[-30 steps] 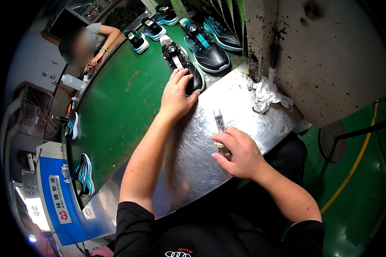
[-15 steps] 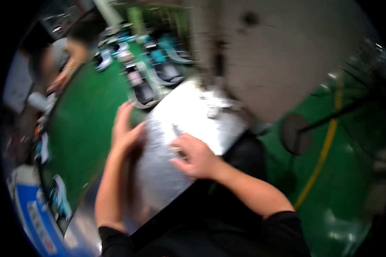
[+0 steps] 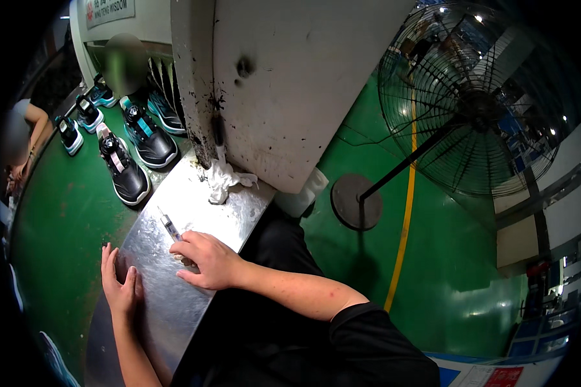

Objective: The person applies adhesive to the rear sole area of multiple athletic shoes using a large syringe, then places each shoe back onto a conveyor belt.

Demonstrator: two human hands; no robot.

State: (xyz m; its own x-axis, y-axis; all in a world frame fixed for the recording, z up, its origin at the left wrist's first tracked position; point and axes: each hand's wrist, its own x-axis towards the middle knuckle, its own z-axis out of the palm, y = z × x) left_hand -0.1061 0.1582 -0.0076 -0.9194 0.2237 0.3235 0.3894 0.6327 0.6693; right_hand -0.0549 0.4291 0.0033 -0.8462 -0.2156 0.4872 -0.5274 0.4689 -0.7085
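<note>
While the right hand (image 3: 208,258) grips a slim tube (image 3: 170,227), the left hand (image 3: 120,289) spreads at the edge of the metal tabletop (image 3: 168,297).

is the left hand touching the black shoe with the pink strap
Apart. The head view shows a plain gap: green tabletop is visible between the left hand and the toe of the black shoe.

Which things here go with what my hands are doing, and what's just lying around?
Probably in use: slim tool in your right hand; metal sheet near your left hand; pink-strapped black shoe.
Seemingly just around: white cloth; floor fan.
</note>
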